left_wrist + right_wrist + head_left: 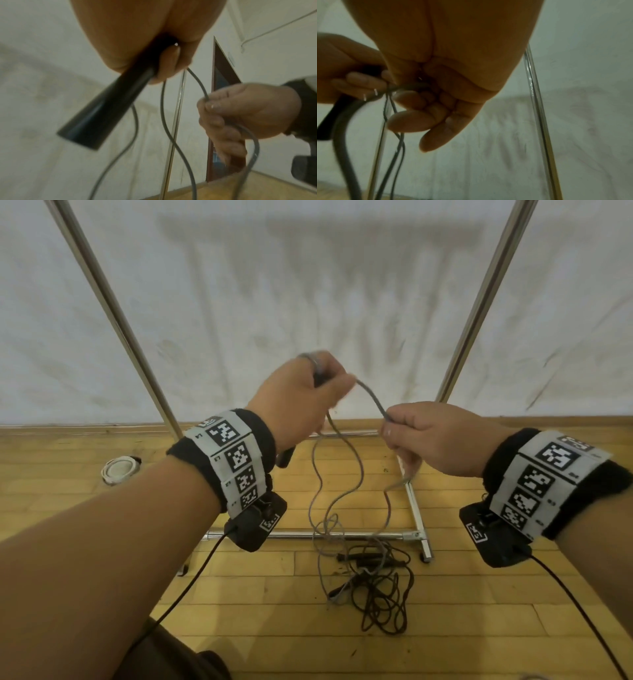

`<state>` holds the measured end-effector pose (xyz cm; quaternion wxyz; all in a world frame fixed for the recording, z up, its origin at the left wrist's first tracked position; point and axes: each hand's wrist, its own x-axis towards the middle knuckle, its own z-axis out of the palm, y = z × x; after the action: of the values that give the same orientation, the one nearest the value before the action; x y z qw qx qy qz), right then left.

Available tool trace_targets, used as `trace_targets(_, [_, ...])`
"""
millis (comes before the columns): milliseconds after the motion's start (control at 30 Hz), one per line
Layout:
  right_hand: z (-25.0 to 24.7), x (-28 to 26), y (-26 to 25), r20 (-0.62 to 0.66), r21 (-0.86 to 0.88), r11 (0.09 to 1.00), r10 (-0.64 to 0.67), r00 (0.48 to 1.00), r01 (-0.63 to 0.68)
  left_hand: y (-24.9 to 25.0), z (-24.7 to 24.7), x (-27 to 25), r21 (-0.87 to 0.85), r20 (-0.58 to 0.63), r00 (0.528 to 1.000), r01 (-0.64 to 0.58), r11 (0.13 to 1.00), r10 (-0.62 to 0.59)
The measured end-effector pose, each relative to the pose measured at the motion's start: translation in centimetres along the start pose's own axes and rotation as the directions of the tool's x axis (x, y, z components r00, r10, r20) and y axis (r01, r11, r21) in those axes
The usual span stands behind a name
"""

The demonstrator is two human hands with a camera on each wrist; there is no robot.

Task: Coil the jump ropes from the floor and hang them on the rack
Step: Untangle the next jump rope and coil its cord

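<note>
My left hand (305, 395) grips the black handle (101, 108) of a grey jump rope (371, 398) and holds a loop of its cord. My right hand (421, 436) pinches the same grey cord (202, 89) a short way to the right, at chest height in front of the rack. The cord hangs down in loops to the floor. A dark jump rope (380, 590) lies tangled on the wooden floor below, with its black handles (359, 558) beside the rack's base. The rack's two metal uprights (113, 309) (483, 302) rise on either side of my hands.
The rack's low base bars (416, 508) run across the floor under the hanging cord. A coiled white rope (118, 469) lies on the floor at the left. A white sheet (308, 285) hangs behind the rack. Black wrist-camera cables trail from both wrists.
</note>
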<state>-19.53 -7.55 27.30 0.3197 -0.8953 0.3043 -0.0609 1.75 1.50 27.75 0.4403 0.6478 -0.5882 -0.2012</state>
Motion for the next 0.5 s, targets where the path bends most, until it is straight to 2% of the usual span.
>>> trace_targets(100, [0.0, 0.0, 2.1, 0.011, 0.053, 0.994, 0.096, 0.995, -0.096, 0.1, -1.0, 0.7, -0.147, -0.292, 0.955, 0.006, 0.989, -0.049])
trace_targets(167, [0.3, 0.0, 3.6, 0.032, 0.055, 0.983, 0.172, 0.985, -0.174, -0.1, -1.8, 0.9, -0.202, -0.405, 0.91, 0.006, 0.979, -0.089])
trace_targets(300, [1.3, 0.0, 6.1, 0.048, -0.144, 0.955, 0.268, 0.962, -0.259, -0.5, -3.3, 1.2, -0.265, -0.528, 0.837, -0.004, 0.964, -0.141])
trace_targets(433, [2.1, 0.0, 7.6, 0.157, -0.344, 0.899, 0.338, 0.928, -0.269, -0.8, -4.2, 1.4, -0.262, -0.61, 0.777, -0.01, 0.965, -0.157])
trace_targets(500, [2.7, 0.0, 7.7, 0.223, -0.475, 0.839, 0.407, 0.886, -0.266, -1.2, -4.4, 1.4, -0.241, -0.59, 0.79, 0.026, 0.97, -0.168])
